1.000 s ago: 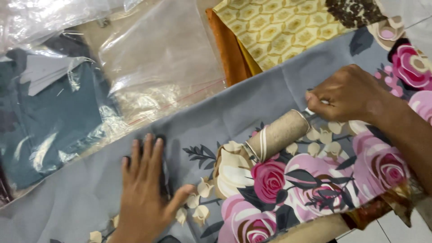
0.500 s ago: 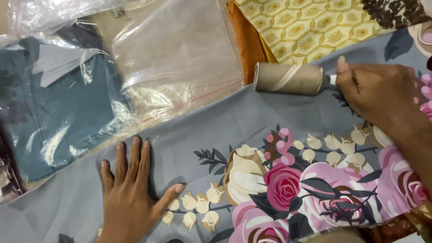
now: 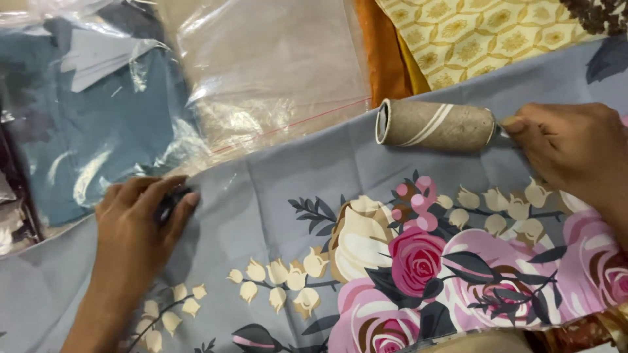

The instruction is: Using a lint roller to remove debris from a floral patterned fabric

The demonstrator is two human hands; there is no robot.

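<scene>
At right of centre, the right hand was closed around the handle of a lint roller lying on the grey floral fabric. At lower left, the left hand pinched the fabric's edge (fingers curled), beside clear plastic bags.

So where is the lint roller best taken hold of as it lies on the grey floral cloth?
By its handle end, from the right. The lint roller lies flat, its open drum end facing left and its sticky drum exposed, so the handle is the clean grip. The right hand already holds it there.
</scene>
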